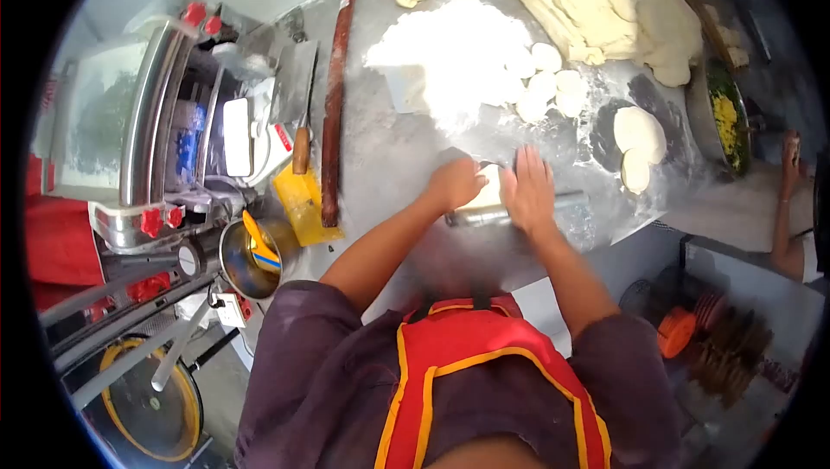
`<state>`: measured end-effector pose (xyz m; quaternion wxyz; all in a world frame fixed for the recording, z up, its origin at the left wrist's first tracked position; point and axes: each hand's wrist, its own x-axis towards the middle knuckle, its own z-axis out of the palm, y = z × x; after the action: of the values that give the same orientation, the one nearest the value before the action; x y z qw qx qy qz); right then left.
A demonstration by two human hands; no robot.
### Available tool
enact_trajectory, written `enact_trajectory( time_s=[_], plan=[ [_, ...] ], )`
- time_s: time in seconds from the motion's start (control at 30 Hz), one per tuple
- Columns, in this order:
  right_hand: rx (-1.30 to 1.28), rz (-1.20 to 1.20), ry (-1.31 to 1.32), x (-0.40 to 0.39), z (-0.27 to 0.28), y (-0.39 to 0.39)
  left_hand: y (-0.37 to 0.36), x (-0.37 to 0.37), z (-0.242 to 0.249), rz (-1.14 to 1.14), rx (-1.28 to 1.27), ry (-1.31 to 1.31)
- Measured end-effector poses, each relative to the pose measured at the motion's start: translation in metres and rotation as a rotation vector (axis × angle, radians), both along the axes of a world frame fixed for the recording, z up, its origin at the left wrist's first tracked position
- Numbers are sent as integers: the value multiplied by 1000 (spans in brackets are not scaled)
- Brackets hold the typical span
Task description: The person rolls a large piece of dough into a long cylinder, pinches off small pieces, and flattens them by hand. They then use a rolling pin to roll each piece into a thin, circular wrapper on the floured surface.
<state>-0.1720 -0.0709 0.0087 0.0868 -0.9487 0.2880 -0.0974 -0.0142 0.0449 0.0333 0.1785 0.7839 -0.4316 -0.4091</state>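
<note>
A small flat piece of dough (486, 187) lies on the metal worktop near its front edge, between my two hands. My left hand (456, 183) touches its left side with the fingers curled in. Stretched out flat, my right hand (529, 185) rests at the dough's right side. Just in front of me a metal rolling pin (566, 201) lies crosswise, partly under my right hand. White flour (458, 54) is spread beyond my hands, with several small dough rounds (542, 89) at its right edge.
A big dough mass (605, 6) sits at the back right, flattened dough discs (640, 136) nearer. At the left lie a long wooden rod (335, 106), a cleaver (296, 80) and a yellow scraper (303, 205). A bowl of filling (726, 114) and another person's arm (785, 201) are far right.
</note>
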Motion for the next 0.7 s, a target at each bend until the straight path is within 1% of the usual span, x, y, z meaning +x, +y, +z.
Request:
enact_trajectory(
  time_s=[0.03,0.07,0.13,0.17,0.2,0.23,0.27,0.3,0.33,0.37,0.4,0.43,0.47,0.5,0.53,0.63,0.7],
  plan=[
    [-12,-58,22,19,1,-10,-10,-7,3,32,-44,-50],
    [-16,-48,10,20,1,-8,-19,-14,6,66,-91,-98],
    [-27,-29,-21,24,1,-9,-31,-13,8,-123,-1,-197],
    [28,-28,-8,6,7,3,-32,-12,8,-213,48,-240],
    [54,-21,62,-16,17,19,-33,-7,18,-297,117,-232],
    [40,24,25,-48,4,37,-37,-3,12,-372,66,-225],
    [10,92,-34,-76,14,55,-41,1,0,-442,20,-216],
    [213,66,106,-90,34,65,-42,1,-10,-509,-20,-199],
    [246,59,184,-101,40,73,-58,-3,-15,-606,-47,-189],
    [274,67,153,-108,38,77,-75,-11,-12,-661,-164,-106],
    [298,75,118,-111,33,78,-99,-21,-17,-742,-241,-93],
    [318,83,79,-111,27,73,-124,-31,-12,-707,-343,-6],
    [286,95,-36,-108,21,70,-148,-40,2,-548,-364,87],
    [271,87,-32,-103,19,67,-161,-49,8,-181,-542,371],
    [257,79,-28,-97,18,66,-176,-46,13,-63,-547,353],
    [236,65,-29,-88,19,64,-181,-33,-16,72,-749,-656],
    [223,59,-8,-88,19,64,-152,-21,-42,-163,-734,-650]
  ],
)
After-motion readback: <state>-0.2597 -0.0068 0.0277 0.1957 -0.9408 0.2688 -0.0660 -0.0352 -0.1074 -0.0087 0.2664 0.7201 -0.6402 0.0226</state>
